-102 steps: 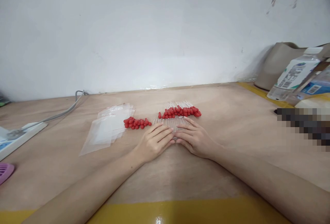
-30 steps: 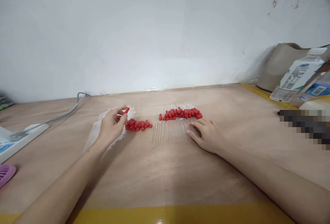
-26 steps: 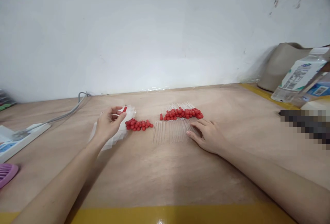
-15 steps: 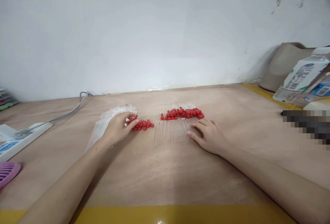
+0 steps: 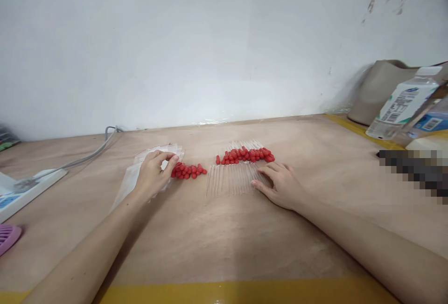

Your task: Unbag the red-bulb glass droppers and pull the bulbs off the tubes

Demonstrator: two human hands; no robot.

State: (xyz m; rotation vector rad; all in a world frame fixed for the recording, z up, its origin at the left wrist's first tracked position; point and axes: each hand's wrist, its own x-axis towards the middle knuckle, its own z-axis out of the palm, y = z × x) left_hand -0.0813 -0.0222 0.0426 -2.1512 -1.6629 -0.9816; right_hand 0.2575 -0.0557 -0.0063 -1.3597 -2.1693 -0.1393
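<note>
My left hand (image 5: 154, 171) is over the stacked clear zip bags (image 5: 128, 178), thumb and forefinger pinched together near their upper right corner. Whether those fingertips hold bag plastic or something small, I cannot make out. Just right of them lies a pile of loose red rubber bulbs (image 5: 189, 171). My right hand (image 5: 280, 185) rests with thumb and fingers apart at the right end of a row of thin clear tubes (image 5: 229, 180). Behind that row, more red bulbs (image 5: 245, 155) lie in a band, with thin clear tubes (image 5: 245, 145) stretching back from it.
At left are a white power strip (image 5: 35, 190) with a grey cord (image 5: 87, 156) and a purple slatted object (image 5: 9, 238). At right stand a grey-beige container (image 5: 367, 89) and a tilted clear bottle (image 5: 402, 103). Yellow tape (image 5: 224, 292) runs along the table's front edge.
My left hand has moved from the edge of the red bulb pile slightly left and up, its fingertips now pinched over the bags. My right hand stays by the tubes. The view shifts slightly.
</note>
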